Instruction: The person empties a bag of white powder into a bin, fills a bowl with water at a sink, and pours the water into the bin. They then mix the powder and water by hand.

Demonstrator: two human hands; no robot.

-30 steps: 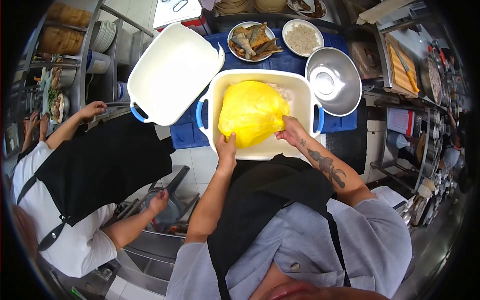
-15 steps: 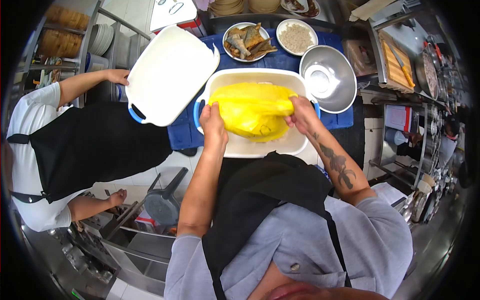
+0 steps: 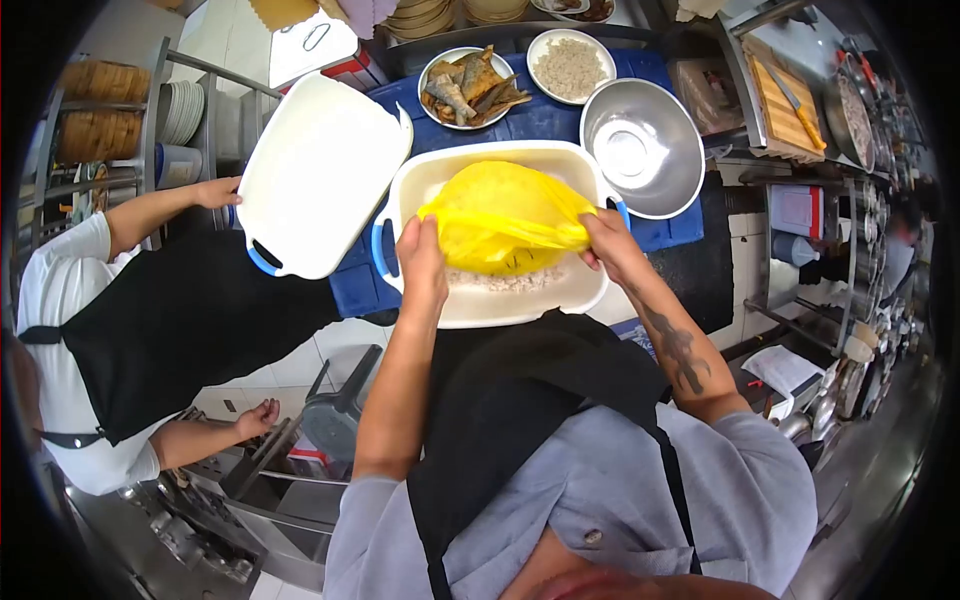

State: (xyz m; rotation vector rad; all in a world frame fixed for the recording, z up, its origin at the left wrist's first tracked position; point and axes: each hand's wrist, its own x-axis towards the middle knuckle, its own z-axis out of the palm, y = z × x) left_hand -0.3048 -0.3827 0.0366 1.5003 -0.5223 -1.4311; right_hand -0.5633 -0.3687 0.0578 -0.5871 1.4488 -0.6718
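Yellow bag (image 3: 500,220) stretched between left hand (image 3: 420,255) and right hand (image 3: 608,243) over tub (image 3: 520,305).

A thin, glossy yellow plastic bag (image 3: 500,215) crinkles over a smooth white plastic tub (image 3: 420,180), beside a shiny metal bowl (image 3: 640,145).

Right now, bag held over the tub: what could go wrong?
Left hand and right hand pinch only the edges of the yellow bag; thin plastic might slip or tear, dumping everything. Grains near the tub rim could spill over. The lid overhangs the counter and might tip off.
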